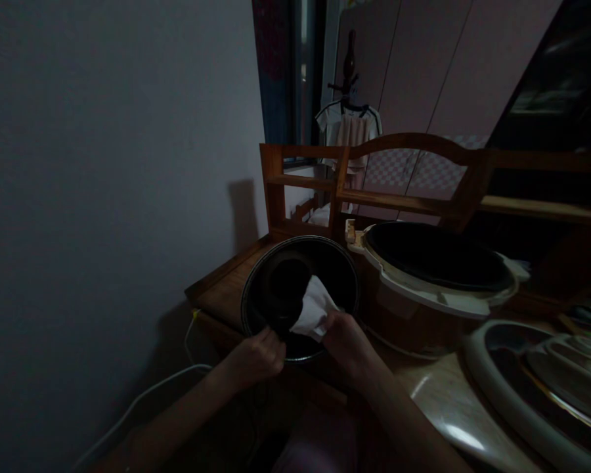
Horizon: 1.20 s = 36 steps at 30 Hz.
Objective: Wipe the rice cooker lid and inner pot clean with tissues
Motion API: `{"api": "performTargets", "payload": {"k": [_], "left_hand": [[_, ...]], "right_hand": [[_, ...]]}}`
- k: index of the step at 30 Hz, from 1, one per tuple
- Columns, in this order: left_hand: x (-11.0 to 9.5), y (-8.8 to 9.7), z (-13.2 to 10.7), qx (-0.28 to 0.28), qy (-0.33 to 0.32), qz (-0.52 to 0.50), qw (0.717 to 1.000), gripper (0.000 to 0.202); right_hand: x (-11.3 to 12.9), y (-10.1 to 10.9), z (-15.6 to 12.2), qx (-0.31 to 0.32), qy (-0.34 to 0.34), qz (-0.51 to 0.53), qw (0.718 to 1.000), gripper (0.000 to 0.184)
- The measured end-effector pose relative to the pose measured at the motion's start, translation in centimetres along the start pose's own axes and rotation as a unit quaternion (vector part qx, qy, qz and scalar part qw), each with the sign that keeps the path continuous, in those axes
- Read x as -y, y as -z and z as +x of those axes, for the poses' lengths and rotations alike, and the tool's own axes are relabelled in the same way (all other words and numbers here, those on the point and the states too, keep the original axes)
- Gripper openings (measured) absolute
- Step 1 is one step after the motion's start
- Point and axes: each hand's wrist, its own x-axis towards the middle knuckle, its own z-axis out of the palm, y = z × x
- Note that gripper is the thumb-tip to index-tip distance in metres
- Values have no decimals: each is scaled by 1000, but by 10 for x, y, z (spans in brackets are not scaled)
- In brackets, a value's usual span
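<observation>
A dark round inner pot [276, 263] stands tilted toward me at the edge of a wooden table [221, 289]. My left hand [259, 355] is closed on the pot's near rim. My right hand [345, 338] is closed on a white cloth [315, 305] and presses it against the inside of the pot. The room is dim and the pot's inside is nearly black.
An open rice cooker body [438, 289] with a cream rim stands right of the pot. Its lid [546, 374] lies at the near right. A wooden shelf rack [374, 177] runs behind. A white cable [142, 394] hangs off the table's left side, next to a bare wall.
</observation>
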Motion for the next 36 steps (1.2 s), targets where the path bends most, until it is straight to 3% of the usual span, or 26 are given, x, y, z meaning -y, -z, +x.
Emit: {"api": "performTargets", "payload": {"k": [6,14,19,27,33,36], "left_hand": [[0,-2,-1,3,1,3,1000,18],[0,0,0,4,4,1,1000,23],[0,0,0,5,6,1,1000,23],[0,1,0,6,8,5,1000,20],[-2,0,-1,-1,17,4,1000,20],[-2,-1,-2,-9,24,-3,1000,21]], "right_hand": [[3,-2,-2,30,1,40,999,20],[-3,-2,2,-13,-5,23,1000,18],[-6,1,-1,-15,-25,6,1000,25],[-9,-7,-4,-3,32,-11,999,47],[-6,-6,1,37,-18,43,998,26],[-7,-5,4,-16,11,-24,1000,27]]}}
